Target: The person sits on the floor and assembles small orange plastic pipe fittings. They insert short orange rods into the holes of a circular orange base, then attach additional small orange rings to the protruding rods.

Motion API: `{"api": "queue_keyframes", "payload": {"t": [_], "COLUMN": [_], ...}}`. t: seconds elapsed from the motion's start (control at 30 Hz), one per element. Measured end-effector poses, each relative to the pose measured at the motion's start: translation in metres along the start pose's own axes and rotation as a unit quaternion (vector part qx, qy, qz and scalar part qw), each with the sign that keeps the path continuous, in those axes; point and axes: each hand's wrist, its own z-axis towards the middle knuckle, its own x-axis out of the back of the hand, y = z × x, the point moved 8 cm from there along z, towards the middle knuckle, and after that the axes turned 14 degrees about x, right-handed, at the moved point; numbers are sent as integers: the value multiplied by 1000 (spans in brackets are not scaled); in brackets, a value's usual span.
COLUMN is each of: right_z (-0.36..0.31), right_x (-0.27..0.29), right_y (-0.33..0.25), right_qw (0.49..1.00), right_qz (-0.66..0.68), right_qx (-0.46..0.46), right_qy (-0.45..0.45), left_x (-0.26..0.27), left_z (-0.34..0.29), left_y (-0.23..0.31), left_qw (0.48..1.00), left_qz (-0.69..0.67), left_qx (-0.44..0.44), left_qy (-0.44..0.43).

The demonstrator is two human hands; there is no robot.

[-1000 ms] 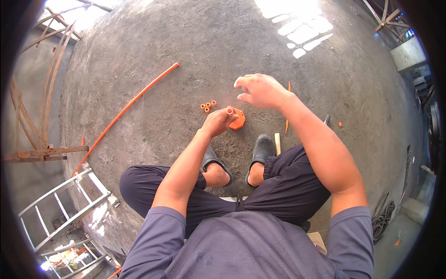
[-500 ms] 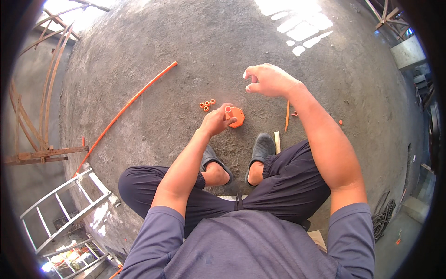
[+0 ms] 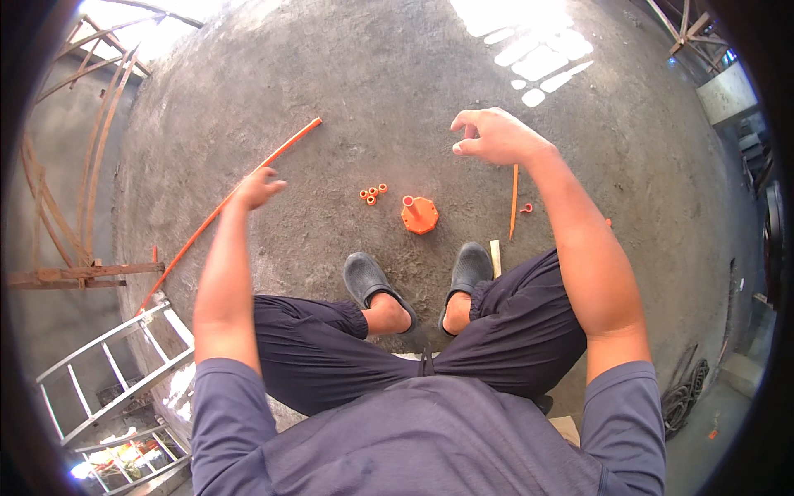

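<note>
My left hand (image 3: 260,188) is over the long orange pipe (image 3: 203,230) on the left, a little blurred, with a finger stretched out and nothing visible in its grasp. Whether it touches the pipe I cannot tell. In the air at the upper right, my right hand (image 3: 498,138) holds nothing, its thumb and fingers apart and loosely bent. Between the hands, an orange octagonal junction box (image 3: 423,218) rests on the floor with a short orange pipe stub (image 3: 411,205) standing up from it. Several small orange ring-like pipe fittings (image 3: 372,193) lie just left of it.
To the right lie a thin orange stick (image 3: 514,198), a small orange piece (image 3: 527,208) and a pale wood strip (image 3: 496,258) beside my shoe. A metal ladder (image 3: 124,376) is at the lower left, a wooden frame (image 3: 91,271) above it. Dark coiled cable (image 3: 685,393) lies far right.
My left hand has let go of the orange box and moved left to the long pipe. The box stays on the floor. My right hand has shifted slightly right.
</note>
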Motion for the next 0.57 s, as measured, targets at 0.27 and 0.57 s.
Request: {"api": "queue_keyframes", "payload": {"t": [0.27,0.57], "right_z": [-16,-68], "right_x": [41,67], "right_y": [44,170], "right_qw": [993,943], "right_qz": [44,182], "right_qx": [6,-172], "right_qy": [111,218], "left_x": [28,-42], "left_z": [-26,-87], "left_y": [-177,-210], "left_qw": [974,896], "left_qz": [-147,-318], "left_qx": [171,260], "left_qy": [9,-166]}}
